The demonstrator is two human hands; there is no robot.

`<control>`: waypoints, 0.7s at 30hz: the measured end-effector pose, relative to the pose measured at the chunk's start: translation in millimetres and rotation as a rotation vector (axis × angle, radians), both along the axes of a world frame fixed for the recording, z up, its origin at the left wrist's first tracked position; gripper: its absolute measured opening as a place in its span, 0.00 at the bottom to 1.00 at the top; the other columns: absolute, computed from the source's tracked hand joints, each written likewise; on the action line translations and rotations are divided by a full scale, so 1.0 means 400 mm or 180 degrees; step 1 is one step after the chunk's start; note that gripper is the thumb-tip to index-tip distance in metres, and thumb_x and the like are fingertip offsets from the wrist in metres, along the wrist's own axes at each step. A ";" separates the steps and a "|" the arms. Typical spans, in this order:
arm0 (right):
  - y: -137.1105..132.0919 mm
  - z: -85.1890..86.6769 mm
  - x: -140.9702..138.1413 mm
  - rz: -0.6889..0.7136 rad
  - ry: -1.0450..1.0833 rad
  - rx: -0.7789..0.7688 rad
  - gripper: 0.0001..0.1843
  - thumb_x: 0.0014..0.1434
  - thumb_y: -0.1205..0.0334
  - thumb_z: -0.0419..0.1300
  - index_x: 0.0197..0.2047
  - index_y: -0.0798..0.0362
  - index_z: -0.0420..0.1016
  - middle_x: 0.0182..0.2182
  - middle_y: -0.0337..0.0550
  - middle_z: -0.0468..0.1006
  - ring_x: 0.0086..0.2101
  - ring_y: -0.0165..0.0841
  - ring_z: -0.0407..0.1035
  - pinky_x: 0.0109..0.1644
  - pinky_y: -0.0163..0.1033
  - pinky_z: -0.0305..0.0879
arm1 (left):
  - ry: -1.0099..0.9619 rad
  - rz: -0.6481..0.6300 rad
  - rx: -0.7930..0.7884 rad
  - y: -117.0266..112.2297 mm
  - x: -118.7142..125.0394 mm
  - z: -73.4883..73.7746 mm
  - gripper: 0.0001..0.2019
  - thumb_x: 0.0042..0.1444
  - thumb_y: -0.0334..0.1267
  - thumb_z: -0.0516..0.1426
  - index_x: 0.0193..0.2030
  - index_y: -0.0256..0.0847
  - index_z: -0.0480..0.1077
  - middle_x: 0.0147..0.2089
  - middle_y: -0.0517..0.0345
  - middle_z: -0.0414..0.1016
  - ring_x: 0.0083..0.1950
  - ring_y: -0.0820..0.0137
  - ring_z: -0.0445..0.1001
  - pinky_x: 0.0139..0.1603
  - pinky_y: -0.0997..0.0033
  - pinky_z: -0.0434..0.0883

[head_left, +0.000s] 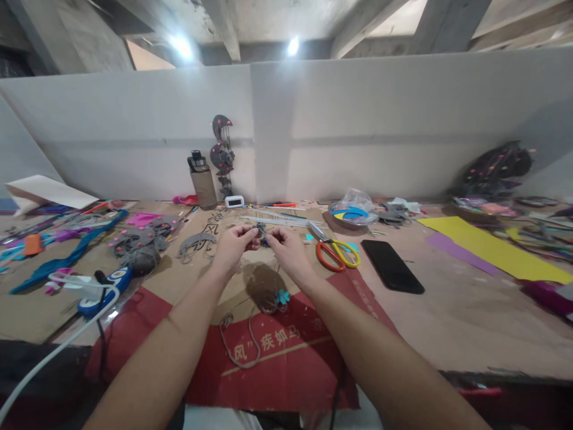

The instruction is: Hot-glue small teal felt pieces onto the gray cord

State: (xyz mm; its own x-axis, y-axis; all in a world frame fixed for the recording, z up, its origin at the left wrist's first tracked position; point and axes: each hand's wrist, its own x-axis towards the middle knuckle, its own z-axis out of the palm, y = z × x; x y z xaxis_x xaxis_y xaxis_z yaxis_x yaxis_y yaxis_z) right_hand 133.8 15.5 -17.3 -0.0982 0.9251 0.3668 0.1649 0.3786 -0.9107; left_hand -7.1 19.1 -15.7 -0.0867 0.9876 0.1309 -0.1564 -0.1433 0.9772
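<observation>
Both hands are raised over the cardboard sheet [179, 295], fingertips pinched and close together. Between them is a small dark grey tangle [261, 228], which looks like yarn; its exact form is too small to make out. My left hand [237, 243] grips it from the left side, and my right hand [285, 243] from the right. Below the hands a loose coil of grey yarn [267, 303] lies on the cardboard, with a strand looping over the red part. A teal flower-shaped cutout [283, 296] rests against the coil.
Right of my hands lie orange-and-yellow-handled scissors [336, 254] and a black phone [391, 266]. Behind are a ruler [282, 221], a bowl [351, 216] and a bottle [203, 185]. At left sit grey yarn pieces with pink dots [147, 236] and a blue power strip [105, 291].
</observation>
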 end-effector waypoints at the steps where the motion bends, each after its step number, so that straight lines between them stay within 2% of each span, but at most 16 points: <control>1: 0.003 -0.002 -0.001 0.0038 0.0060 -0.0050 0.10 0.52 0.56 0.55 0.26 0.54 0.67 0.23 0.35 0.67 0.25 0.27 0.58 0.31 0.34 0.56 | 0.0015 0.0005 0.0012 -0.001 0.000 0.001 0.12 0.42 0.41 0.65 0.28 0.34 0.72 0.24 0.58 0.72 0.24 0.76 0.69 0.27 0.76 0.70; 5: 0.011 -0.008 -0.003 0.0351 0.0393 -0.0557 0.11 0.53 0.53 0.54 0.30 0.53 0.67 0.20 0.32 0.62 0.19 0.25 0.53 0.23 0.33 0.53 | 0.0306 0.0182 0.0188 -0.001 -0.003 0.001 0.12 0.43 0.40 0.64 0.30 0.34 0.73 0.24 0.57 0.73 0.25 0.75 0.70 0.29 0.75 0.70; 7: 0.000 -0.004 -0.007 0.0465 0.0298 -0.0499 0.11 0.55 0.54 0.52 0.33 0.53 0.68 0.22 0.34 0.64 0.20 0.26 0.56 0.24 0.34 0.55 | 0.0383 0.0295 0.0314 0.000 -0.005 0.001 0.12 0.43 0.41 0.64 0.31 0.34 0.74 0.25 0.57 0.74 0.26 0.75 0.71 0.30 0.75 0.71; 8: -0.011 0.000 -0.010 0.0503 0.0130 -0.0258 0.11 0.56 0.56 0.52 0.35 0.53 0.70 0.24 0.36 0.68 0.23 0.27 0.60 0.28 0.35 0.59 | 0.0291 0.0330 0.0356 0.001 -0.006 0.002 0.11 0.43 0.40 0.64 0.31 0.35 0.74 0.25 0.58 0.74 0.26 0.75 0.71 0.30 0.75 0.71; 10: -0.046 0.011 -0.021 0.0585 -0.0363 0.0557 0.11 0.57 0.59 0.52 0.39 0.52 0.72 0.34 0.43 0.73 0.34 0.31 0.66 0.41 0.39 0.63 | -0.0140 0.0367 0.0339 0.004 -0.011 0.006 0.11 0.43 0.39 0.65 0.31 0.35 0.74 0.26 0.59 0.74 0.27 0.76 0.71 0.30 0.77 0.70; 12: -0.088 0.026 -0.033 0.0845 -0.0882 0.1347 0.11 0.60 0.60 0.52 0.41 0.52 0.73 0.42 0.47 0.73 0.44 0.34 0.64 0.51 0.42 0.59 | -0.0704 0.0388 0.0193 0.008 -0.019 0.013 0.10 0.43 0.38 0.65 0.31 0.35 0.73 0.27 0.59 0.75 0.26 0.78 0.71 0.29 0.79 0.70; 14: -0.120 0.042 -0.037 0.1172 -0.1170 0.1868 0.12 0.61 0.59 0.50 0.37 0.51 0.74 0.41 0.47 0.73 0.44 0.35 0.64 0.52 0.43 0.58 | -0.1154 0.0361 0.0031 0.011 -0.031 0.021 0.08 0.46 0.36 0.63 0.32 0.36 0.72 0.28 0.59 0.75 0.26 0.79 0.71 0.27 0.81 0.69; 15: -0.127 0.050 -0.032 0.1230 -0.1198 0.1955 0.13 0.62 0.58 0.50 0.36 0.51 0.74 0.40 0.46 0.74 0.44 0.34 0.64 0.51 0.42 0.59 | -0.1328 0.0341 -0.0015 0.013 -0.037 0.024 0.06 0.47 0.35 0.63 0.32 0.36 0.72 0.28 0.59 0.75 0.25 0.80 0.70 0.27 0.82 0.69; 16: -0.126 0.058 -0.022 0.1174 -0.1176 0.1928 0.13 0.62 0.57 0.50 0.35 0.51 0.74 0.38 0.46 0.74 0.42 0.34 0.65 0.50 0.41 0.60 | -0.1481 0.0320 -0.0039 0.014 -0.043 0.028 0.05 0.49 0.35 0.62 0.32 0.36 0.72 0.29 0.59 0.75 0.25 0.80 0.70 0.26 0.82 0.69; 17: -0.117 0.064 -0.007 0.0938 -0.1103 0.1794 0.14 0.63 0.57 0.49 0.35 0.52 0.73 0.37 0.46 0.74 0.41 0.34 0.65 0.48 0.40 0.61 | -0.1606 0.0303 -0.0052 0.014 -0.047 0.030 0.04 0.50 0.35 0.61 0.32 0.36 0.72 0.29 0.59 0.75 0.25 0.81 0.70 0.25 0.83 0.68; 19: -0.078 0.066 0.031 0.0094 -0.1159 0.1335 0.15 0.63 0.56 0.47 0.35 0.52 0.71 0.33 0.45 0.73 0.36 0.33 0.66 0.43 0.40 0.61 | -0.1787 0.0319 -0.0078 0.014 -0.052 0.033 0.03 0.51 0.34 0.60 0.32 0.37 0.72 0.30 0.59 0.75 0.25 0.81 0.69 0.23 0.84 0.67; 21: -0.025 0.049 0.068 -0.0569 -0.1656 0.0889 0.14 0.61 0.54 0.49 0.35 0.53 0.71 0.34 0.48 0.74 0.36 0.36 0.67 0.41 0.42 0.61 | -0.1870 0.0333 -0.0111 0.014 -0.054 0.033 0.03 0.51 0.33 0.60 0.32 0.37 0.72 0.30 0.59 0.74 0.24 0.82 0.69 0.21 0.85 0.66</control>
